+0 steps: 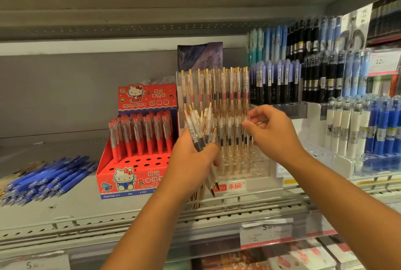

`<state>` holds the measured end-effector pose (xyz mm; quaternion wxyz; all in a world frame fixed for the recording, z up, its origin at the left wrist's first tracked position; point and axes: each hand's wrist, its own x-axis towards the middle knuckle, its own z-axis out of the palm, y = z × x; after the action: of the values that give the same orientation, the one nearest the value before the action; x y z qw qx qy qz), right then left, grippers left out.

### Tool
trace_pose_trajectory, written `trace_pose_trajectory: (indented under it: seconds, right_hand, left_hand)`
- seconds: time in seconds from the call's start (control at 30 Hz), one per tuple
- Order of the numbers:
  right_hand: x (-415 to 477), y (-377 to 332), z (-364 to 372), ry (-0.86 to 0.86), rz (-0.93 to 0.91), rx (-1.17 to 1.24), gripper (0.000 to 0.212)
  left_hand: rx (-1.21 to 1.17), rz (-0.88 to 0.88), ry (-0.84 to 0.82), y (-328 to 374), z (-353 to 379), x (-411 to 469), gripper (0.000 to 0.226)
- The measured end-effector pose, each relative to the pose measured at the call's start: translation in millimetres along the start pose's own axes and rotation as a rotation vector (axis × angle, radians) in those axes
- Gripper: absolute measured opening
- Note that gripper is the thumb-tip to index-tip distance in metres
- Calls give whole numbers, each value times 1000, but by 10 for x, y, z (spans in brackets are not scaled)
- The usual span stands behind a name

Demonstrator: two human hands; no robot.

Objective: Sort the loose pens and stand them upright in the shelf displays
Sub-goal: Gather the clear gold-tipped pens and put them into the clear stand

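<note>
Left hand [191, 156] gripped a bundle of white-and-gold pens [200, 126]. Right hand [273, 133], just beside it, pinched the top of one pen [245, 141] standing in the clear display rack [245, 174] beyond.

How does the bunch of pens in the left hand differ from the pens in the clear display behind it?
The bunch of pens is gripped in the left hand; the display pens sit in the clear display. The bunch fans out at mixed tilts; the display pens stand upright in rows. Both look pale with gold trim.
</note>
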<state>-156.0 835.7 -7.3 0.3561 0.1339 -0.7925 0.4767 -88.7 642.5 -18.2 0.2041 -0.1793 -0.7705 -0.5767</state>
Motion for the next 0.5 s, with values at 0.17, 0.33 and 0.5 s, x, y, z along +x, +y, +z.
trace_pose_trajectory:
  seconds: [0.17, 0.33, 0.5]
  right_hand:
    - [-16, -54, -15, 43, -22, 5, 18]
    - [-148, -265, 18, 78, -174, 57, 12]
    - [-273, -489, 106, -266, -115, 160, 5]
  left_hand:
    - [-17, 16, 11, 27, 9, -14, 14]
    - [-114, 7, 9, 23, 21, -4, 26]
    - [-172, 80, -17, 0, 24, 7, 33]
